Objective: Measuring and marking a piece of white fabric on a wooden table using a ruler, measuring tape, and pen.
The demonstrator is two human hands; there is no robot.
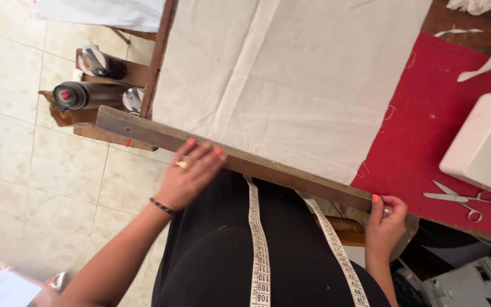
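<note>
Head camera looks straight down on a long wooden ruler [228, 156] that runs on a slant from the left-middle of the frame to the lower right, lying along the near edge of a pale sheet of cloth [291, 74]. The left hand [191, 170] lies flat over the ruler near its middle, fingers spread and pressing down, not curled around it. The right hand [386, 219] pinches the ruler's lower-right end between thumb and fingertips — a closed, firm-looking hold.

A good part of the ruler's left end juts past the table edge [159, 51], over the tiled floor [24, 170] and a small wooden stand with dark spray cans [83, 94]. That overhang looks like the weak point: if the flat left hand lifts or slides, the free end could dip and knock the cans, or the ruler could pivot and drag the cloth out of line. The cloth shows creases, so pressure at only two places may let it bunch under the straight edge.

A measuring tape [259, 244] hangs from the person's neck right below the ruler and might snag on it. Scissors [458, 199] lie on the red cloth [427, 131] at the right, well apart from both hands.
</note>
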